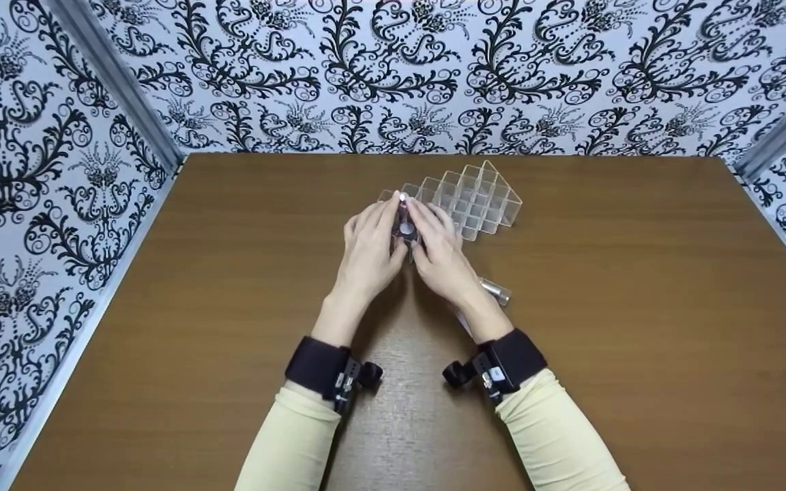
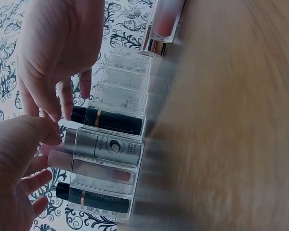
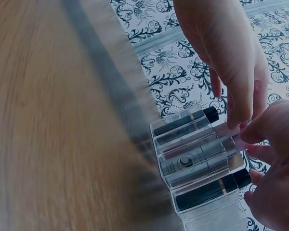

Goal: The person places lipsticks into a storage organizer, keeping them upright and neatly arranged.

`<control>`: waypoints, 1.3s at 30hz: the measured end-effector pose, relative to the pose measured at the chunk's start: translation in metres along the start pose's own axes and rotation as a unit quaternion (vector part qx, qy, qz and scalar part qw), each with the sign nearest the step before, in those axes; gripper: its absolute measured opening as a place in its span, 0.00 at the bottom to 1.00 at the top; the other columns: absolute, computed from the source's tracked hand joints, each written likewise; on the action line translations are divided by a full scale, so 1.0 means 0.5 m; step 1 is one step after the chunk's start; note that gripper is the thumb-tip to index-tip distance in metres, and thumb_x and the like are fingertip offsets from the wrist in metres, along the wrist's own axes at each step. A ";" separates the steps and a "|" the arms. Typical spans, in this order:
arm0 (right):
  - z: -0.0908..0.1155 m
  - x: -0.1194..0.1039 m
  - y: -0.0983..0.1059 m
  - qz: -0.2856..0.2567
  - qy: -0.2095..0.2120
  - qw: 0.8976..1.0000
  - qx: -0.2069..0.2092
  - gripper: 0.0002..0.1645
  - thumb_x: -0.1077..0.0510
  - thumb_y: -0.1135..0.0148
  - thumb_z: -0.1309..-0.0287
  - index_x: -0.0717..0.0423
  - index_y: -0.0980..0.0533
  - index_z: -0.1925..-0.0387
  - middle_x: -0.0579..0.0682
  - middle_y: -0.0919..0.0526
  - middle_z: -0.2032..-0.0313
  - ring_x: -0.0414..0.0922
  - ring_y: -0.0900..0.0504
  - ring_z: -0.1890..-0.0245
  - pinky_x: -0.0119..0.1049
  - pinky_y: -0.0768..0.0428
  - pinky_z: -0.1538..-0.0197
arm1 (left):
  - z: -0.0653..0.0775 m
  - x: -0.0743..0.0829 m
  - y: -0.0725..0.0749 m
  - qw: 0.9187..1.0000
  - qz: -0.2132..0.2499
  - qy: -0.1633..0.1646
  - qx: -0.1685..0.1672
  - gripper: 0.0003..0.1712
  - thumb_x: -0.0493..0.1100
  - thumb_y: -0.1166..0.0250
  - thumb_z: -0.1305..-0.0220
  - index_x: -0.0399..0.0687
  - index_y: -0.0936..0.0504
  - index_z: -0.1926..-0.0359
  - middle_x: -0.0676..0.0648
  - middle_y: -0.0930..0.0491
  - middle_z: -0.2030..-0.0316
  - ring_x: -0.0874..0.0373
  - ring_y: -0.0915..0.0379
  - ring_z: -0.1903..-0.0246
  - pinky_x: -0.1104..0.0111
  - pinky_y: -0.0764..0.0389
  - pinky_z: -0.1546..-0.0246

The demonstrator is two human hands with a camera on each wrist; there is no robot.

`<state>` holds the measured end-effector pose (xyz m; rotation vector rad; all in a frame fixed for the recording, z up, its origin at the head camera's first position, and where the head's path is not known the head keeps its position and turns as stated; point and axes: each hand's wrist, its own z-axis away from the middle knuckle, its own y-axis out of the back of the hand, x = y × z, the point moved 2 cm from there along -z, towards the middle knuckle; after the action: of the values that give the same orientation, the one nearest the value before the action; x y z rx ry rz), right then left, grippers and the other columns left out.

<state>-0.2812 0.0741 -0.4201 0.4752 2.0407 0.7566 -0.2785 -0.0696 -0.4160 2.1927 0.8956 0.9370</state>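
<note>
A clear stepped organizer [image 1: 471, 201] stands toward the back of the table. My left hand [image 1: 369, 252] and right hand [image 1: 442, 252] meet over its near left corner. Between their fingertips is a slim lip gloss tube with a purplish cap [image 3: 240, 142], pinched from both sides and partly hidden. In the left wrist view, a silver tube [image 2: 106, 147], a pale pink gloss tube [image 2: 94, 166] and black lipsticks with gold bands [image 2: 118, 121] stand upright in the front slots. My right hand [image 2: 62, 43] is beside one black lipstick; whether it touches is unclear.
A loose lip gloss tube with a shiny cap [image 1: 495, 291] lies on the wooden table [image 1: 229, 307], right of my right wrist, its pink body [image 2: 167, 19] showing in the left wrist view. Patterned walls [image 1: 400, 75] close off the back and sides.
</note>
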 end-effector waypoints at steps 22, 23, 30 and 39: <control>0.009 0.001 -0.024 0.104 0.037 0.994 0.005 0.40 0.70 0.46 0.40 0.68 0.41 0.26 0.61 0.38 0.26 0.65 0.45 0.29 0.66 0.44 0.31 | 0.005 -0.001 -0.009 0.998 -0.046 0.039 -0.032 0.34 0.45 0.36 0.33 0.36 0.32 0.30 0.38 0.26 0.36 0.40 0.41 0.32 0.45 0.44 0.35; 0.010 0.002 -0.025 0.107 0.037 0.994 0.004 0.40 0.70 0.46 0.40 0.68 0.41 0.26 0.61 0.38 0.26 0.65 0.45 0.29 0.66 0.44 0.31 | 0.005 -0.002 -0.009 0.998 -0.047 0.039 -0.033 0.34 0.45 0.36 0.32 0.36 0.32 0.30 0.38 0.26 0.36 0.40 0.41 0.31 0.45 0.44 0.35; 0.011 0.000 -0.029 0.120 0.030 0.992 -0.012 0.42 0.70 0.47 0.41 0.68 0.43 0.25 0.60 0.40 0.25 0.65 0.47 0.27 0.65 0.44 0.31 | 0.007 -0.006 -0.015 0.996 -0.068 0.033 -0.044 0.35 0.45 0.36 0.33 0.34 0.34 0.30 0.37 0.27 0.37 0.40 0.42 0.31 0.43 0.42 0.36; 0.010 -0.004 -0.031 0.134 0.015 0.990 -0.040 0.43 0.70 0.47 0.40 0.67 0.45 0.24 0.61 0.44 0.24 0.64 0.52 0.25 0.65 0.46 0.30 | 0.007 -0.012 -0.020 0.995 -0.062 0.043 -0.058 0.36 0.44 0.36 0.33 0.34 0.35 0.29 0.37 0.29 0.35 0.41 0.44 0.29 0.43 0.42 0.35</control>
<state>-0.2766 0.0634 -0.4315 0.7050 1.9879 1.0067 -0.2824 -0.0689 -0.4273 1.9881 0.9822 1.0043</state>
